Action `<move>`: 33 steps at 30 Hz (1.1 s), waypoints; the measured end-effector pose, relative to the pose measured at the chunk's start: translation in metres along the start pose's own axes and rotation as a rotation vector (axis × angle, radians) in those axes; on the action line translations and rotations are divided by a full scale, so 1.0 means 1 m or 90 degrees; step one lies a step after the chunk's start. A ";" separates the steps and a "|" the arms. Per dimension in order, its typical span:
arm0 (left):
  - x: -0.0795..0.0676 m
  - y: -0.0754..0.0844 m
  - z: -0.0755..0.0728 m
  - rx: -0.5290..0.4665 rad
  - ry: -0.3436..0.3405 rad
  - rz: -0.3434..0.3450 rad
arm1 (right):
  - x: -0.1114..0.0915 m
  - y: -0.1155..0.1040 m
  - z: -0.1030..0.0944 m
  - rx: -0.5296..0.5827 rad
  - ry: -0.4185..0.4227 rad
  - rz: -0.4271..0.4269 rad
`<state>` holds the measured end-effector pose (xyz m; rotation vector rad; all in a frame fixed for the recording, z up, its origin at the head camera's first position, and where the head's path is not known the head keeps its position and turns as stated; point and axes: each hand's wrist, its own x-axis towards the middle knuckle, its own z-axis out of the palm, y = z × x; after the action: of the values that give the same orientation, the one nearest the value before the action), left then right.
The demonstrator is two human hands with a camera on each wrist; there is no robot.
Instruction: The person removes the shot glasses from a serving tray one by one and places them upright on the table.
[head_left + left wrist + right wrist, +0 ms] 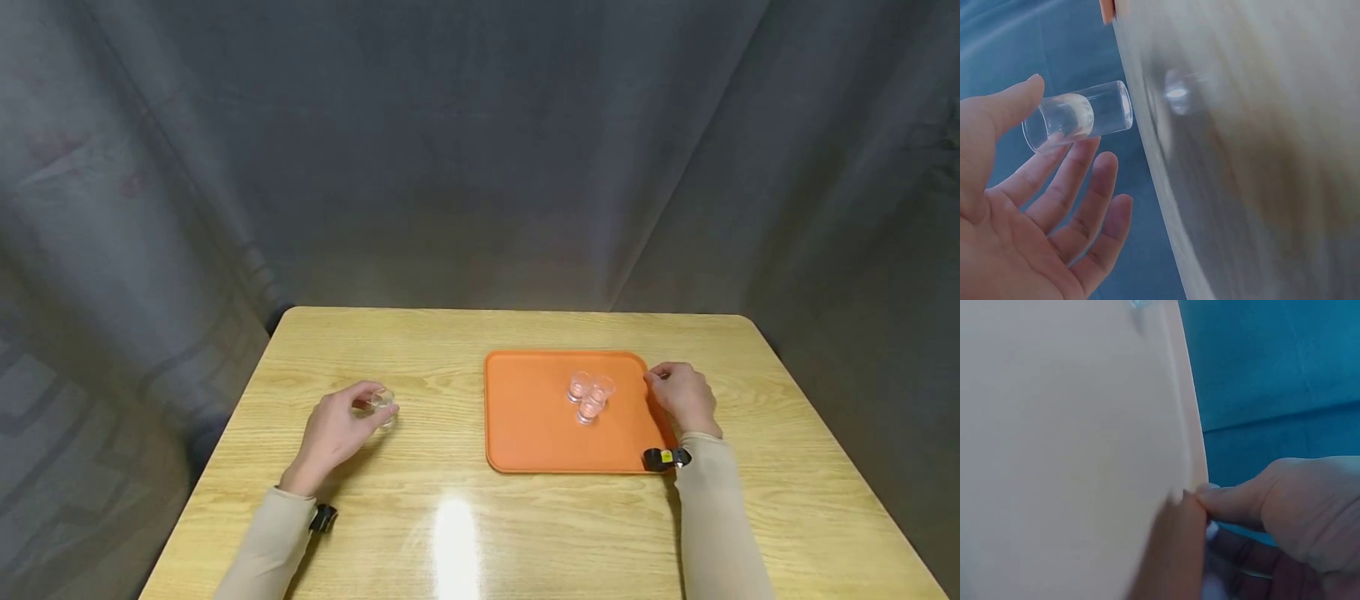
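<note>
My left hand (337, 427) pinches a small clear shot glass (1105, 109) near its rim, thumb on one side and fingertips on the other. The glass has a thick base, which stands close over the tabletop in the left wrist view; the other fingers are spread loosely below. At the right side, my right hand (684, 395) holds the rim of an orange tray (525, 433) between thumb and fingers, the fingers partly hidden under the edge. Three similar clear glasses (588, 408) stand grouped close together on the tray, right of its middle.
The wooden table (420, 350) has rounded far corners and a bright light reflection near its front. Dark grey curtains (450, 167) hang behind it and at both sides. A stretch of tabletop lies between the left hand and the tray.
</note>
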<state>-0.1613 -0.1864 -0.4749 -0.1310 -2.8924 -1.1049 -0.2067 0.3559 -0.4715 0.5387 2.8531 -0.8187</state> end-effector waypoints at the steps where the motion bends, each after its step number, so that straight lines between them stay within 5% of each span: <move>1: -0.001 -0.002 -0.002 0.003 0.002 -0.001 | -0.001 -0.001 0.000 -0.010 0.003 -0.001; 15: -0.005 -0.023 -0.036 0.065 -0.006 -0.019 | -0.014 -0.012 -0.009 -0.053 0.029 -0.028; 33: -0.008 -0.035 -0.041 0.062 -0.004 -0.054 | -0.012 -0.007 -0.014 -0.036 0.018 -0.043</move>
<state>-0.1559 -0.2407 -0.4680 -0.0077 -2.9767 -0.9735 -0.1982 0.3539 -0.4537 0.4536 2.9244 -0.7444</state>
